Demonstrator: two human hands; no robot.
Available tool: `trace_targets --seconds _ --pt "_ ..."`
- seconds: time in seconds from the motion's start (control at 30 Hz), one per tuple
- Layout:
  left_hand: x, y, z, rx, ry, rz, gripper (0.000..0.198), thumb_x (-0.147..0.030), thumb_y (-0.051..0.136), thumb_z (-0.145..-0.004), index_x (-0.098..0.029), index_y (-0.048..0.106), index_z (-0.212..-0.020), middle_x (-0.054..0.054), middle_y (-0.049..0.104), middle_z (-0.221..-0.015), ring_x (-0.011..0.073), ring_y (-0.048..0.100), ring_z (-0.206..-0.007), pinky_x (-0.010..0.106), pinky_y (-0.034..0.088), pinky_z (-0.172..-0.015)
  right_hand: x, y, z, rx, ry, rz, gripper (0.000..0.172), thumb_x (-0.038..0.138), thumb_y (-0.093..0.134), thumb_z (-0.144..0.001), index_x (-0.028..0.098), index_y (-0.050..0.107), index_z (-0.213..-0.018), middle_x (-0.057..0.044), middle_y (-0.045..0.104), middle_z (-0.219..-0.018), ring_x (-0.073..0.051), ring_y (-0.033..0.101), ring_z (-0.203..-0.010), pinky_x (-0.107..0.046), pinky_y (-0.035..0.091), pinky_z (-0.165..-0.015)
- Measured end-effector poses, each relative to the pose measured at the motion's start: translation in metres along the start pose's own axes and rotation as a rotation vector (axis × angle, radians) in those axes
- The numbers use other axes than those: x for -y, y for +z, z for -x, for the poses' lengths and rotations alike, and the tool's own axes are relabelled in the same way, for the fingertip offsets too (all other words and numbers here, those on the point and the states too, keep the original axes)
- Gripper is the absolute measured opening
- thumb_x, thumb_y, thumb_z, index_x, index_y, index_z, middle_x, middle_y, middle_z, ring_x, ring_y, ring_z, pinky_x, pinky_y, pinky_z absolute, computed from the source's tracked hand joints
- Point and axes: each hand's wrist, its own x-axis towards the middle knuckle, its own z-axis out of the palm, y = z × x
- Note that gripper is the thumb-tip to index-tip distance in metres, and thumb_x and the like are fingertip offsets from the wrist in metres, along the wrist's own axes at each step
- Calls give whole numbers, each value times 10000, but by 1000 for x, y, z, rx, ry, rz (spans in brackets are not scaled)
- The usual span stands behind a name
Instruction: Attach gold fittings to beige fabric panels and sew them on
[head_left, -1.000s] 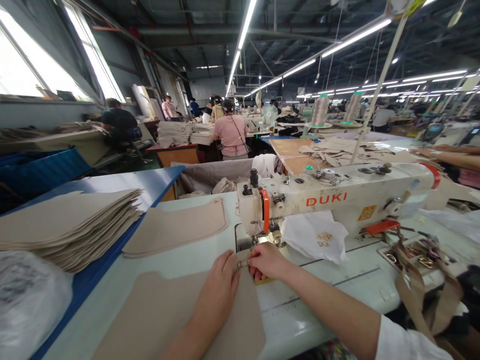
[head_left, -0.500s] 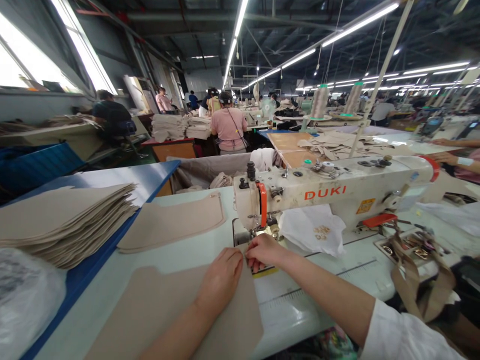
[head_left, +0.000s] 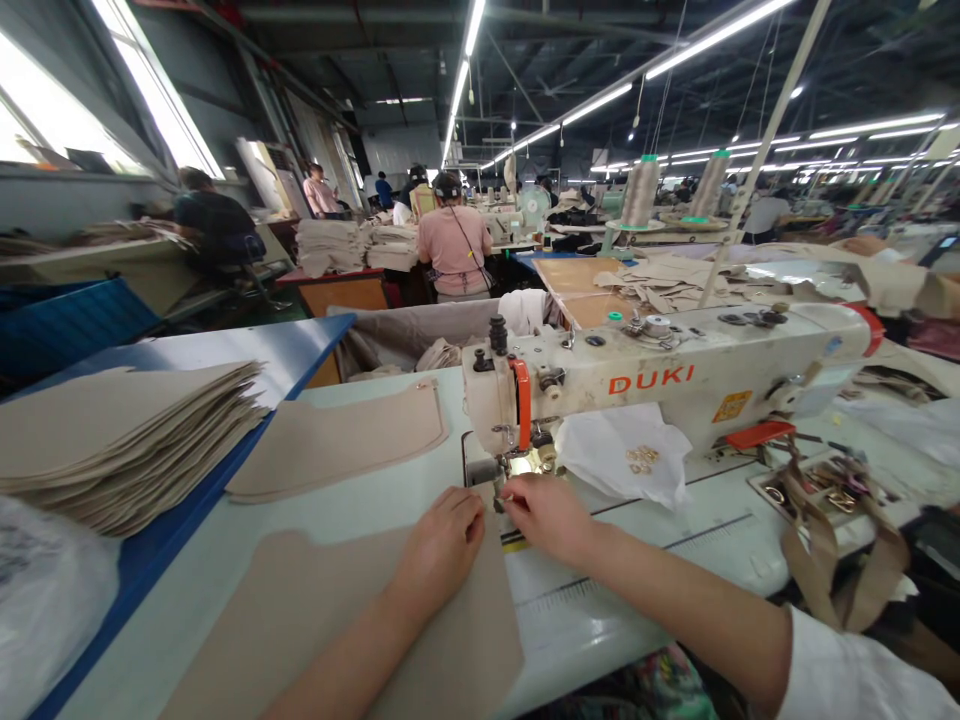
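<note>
A beige fabric panel [head_left: 330, 610] lies flat on the pale sewing table, its upper corner close to the needle area of the white sewing machine [head_left: 652, 355]. My left hand [head_left: 442, 545] rests on the panel near that corner, fingers curled and closed; whatever is under them is hidden. Just right of it, my right hand [head_left: 544, 515] is pinched in front of the presser foot, on something too small to make out. Behind my right hand lies a white cloth [head_left: 600, 450] with several small gold rings [head_left: 643, 460] on it.
Left of the machine lies another beige panel [head_left: 337, 435]. A tall stack of beige panels [head_left: 127, 430] stands on a blue-edged table beside a plastic bag [head_left: 52, 590]. At right, a tray of metal hardware [head_left: 821, 490] has tan straps [head_left: 817, 570] hanging off it. A co-worker [head_left: 454, 240] sits ahead.
My right hand has shifted slightly right, its fingers drawing into a tighter pinch. My left hand stays nearly in place on the panel. The co-worker's hands at far right are out of view.
</note>
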Motion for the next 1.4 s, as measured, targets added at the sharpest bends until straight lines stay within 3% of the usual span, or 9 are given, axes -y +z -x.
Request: trace_targets --seconds 0.13,0.27,0.4,0.5,0.77,1.4 --pt "-1 -2 0 1 -16 15 183 -53 449 -805 -195 514 -710 31 606 -734 190 572 -740 306 496 -658 -18 -3 33 6 -551 481 140 144 517 -915 153 649 -962 -75 645 -936 -210 548 -936 -319 452 -840" --pt "-2 -3 -1 2 -19 22 183 -76 441 -824 -202 523 -719 25 608 -740 187 573 -747 309 499 -669 -24 1 41 -53 -719 607 201 188 564 -913 160 596 -1110 -78 618 -1069 -212 515 -1004 -343 443 -905" --pt "-2 -3 -1 5 3 4 188 -77 440 -843 -197 525 -725 27 605 -734 193 574 -741 319 501 -665 -17 9 29 -112 -732 605 83 218 576 -908 161 626 -942 -47 635 -945 -204 526 -956 -345 452 -904" --pt "0 -2 0 -1 20 -2 193 -74 439 -857 -190 530 -731 28 607 -734 192 573 -732 321 505 -660 -13 15 21 -188 -716 532 94 226 596 -890 151 620 -840 -45 637 -880 -198 536 -933 -332 459 -902" --pt "2 3 5 -39 79 -50 189 -85 430 -896 -179 540 -774 35 610 -764 198 578 -747 330 512 -676 -19 23 18 -108 -799 580 45 192 610 -891 149 624 -890 -30 651 -901 -180 563 -892 -315 464 -874" --pt "0 4 0 -84 108 -64 253 -147 378 -948 -180 562 -777 36 632 -767 182 586 -736 319 519 -681 -17 24 19 -139 -788 554 88 185 556 -926 145 629 -896 -43 651 -900 -177 558 -927 -313 465 -903"
